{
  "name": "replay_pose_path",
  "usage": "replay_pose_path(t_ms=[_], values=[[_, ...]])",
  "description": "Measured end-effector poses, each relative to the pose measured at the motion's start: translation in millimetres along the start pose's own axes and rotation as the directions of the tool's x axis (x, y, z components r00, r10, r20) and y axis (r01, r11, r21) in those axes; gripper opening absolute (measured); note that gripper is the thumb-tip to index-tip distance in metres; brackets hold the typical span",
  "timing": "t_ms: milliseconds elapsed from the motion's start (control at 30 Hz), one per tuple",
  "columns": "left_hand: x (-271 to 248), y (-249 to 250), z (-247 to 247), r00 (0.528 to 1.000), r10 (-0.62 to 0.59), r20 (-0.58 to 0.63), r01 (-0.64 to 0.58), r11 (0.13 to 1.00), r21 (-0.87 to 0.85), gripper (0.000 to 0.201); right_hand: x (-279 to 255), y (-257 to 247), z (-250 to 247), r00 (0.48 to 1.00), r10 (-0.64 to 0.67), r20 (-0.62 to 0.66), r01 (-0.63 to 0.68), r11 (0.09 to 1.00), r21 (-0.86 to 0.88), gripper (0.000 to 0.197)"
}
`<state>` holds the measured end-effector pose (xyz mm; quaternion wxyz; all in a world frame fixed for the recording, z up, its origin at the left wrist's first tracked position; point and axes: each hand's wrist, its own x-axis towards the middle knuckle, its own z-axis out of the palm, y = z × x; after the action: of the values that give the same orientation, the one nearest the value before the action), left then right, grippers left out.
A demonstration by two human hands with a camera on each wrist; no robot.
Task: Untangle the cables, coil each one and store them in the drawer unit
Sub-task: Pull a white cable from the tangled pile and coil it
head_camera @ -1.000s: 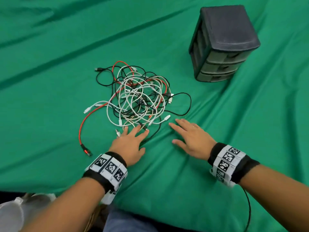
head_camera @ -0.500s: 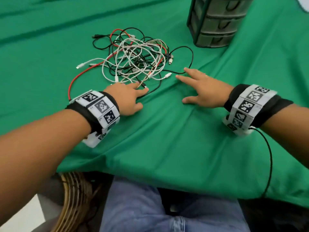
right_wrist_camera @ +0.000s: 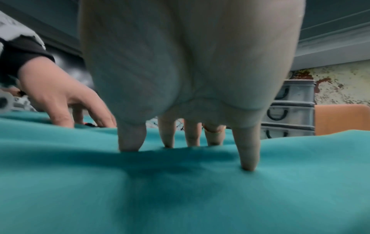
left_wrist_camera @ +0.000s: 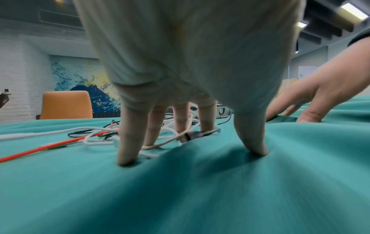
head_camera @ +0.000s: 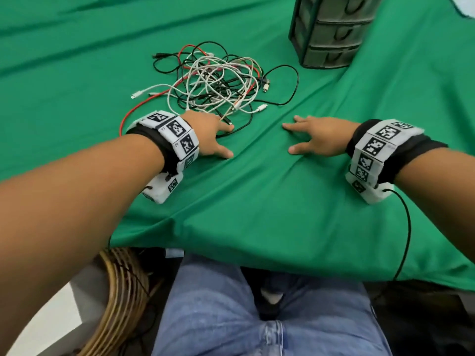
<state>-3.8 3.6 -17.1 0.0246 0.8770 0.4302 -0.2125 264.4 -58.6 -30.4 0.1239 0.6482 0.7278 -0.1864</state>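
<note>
Head view showed both hands flat on the green cloth [head_camera: 257, 214], fingers spread, neither gripping anything. Left hand [head_camera: 209, 136] rested at the near edge of the cable tangle [head_camera: 218, 83], its fingertips [left_wrist_camera: 128, 156] pressed into the cloth, with a white lead and a dark plug lying among the fingers but not pinched. Right hand [head_camera: 321, 140] lay well apart from the left, on bare cloth, touching no cable; its fingertips [right_wrist_camera: 248, 164] dented the fabric.

Change over the last second: the view dropped and tilted toward the person's lap, so the drawer unit [head_camera: 331, 32] now sat cut off at the top edge and jeans and a wicker chair [head_camera: 123, 291] came into frame. The hands kept their places against the tangle; the left thumb had spread a little wider. Cables themselves looked undisturbed: red [head_camera: 144, 105], black [head_camera: 288, 83] and white strands heaped together, left of and nearer than the drawer unit.

Judgement: untangling not yet begun, no cable coiled, all three drawers appeared closed. Shift looked like settling into position, not progress. Likely first move: pick a loose end, e.g. the red lead trailing left
</note>
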Motion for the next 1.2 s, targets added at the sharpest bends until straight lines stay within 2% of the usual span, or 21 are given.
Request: replay_pose_path(t_ms=[167,300,633,967,1200], values=[[9.2,-9.3,-2.0,0.999,0.053,0.001,-0.053,0.998,0.035,0.068,8.9,-0.2,-8.0,0.999,-0.054,0.001,0.054,0.997,-0.063,0.081],[5.4,-8.0,-0.1,0.995,0.092,0.042,-0.096,0.989,0.111,0.065,4.6,1.1,-10.4,0.999,-0.043,0.003,0.043,0.997,-0.067,0.081],[0.2,-0.8,-3.5,0.997,0.053,0.057,-0.058,0.994,0.088,0.067,-0.8,-6.8,-10.3,0.999,-0.027,0.017,0.028,0.998,-0.059,0.079],[-5.4,1.9,1.6,1.0,0.007,0.004,-0.007,1.0,0.026,0.064,2.2,-10.1,-9.5,1.0,-0.01,-0.015,0.009,0.998,-0.066,0.079],[-1.0,-5.4,-19.5,0.999,0.029,0.026,-0.029,1.0,0.005,0.051,4.6,-7.6,-8.7,1.0,-0.03,-0.001,0.03,0.994,-0.101,0.079]])
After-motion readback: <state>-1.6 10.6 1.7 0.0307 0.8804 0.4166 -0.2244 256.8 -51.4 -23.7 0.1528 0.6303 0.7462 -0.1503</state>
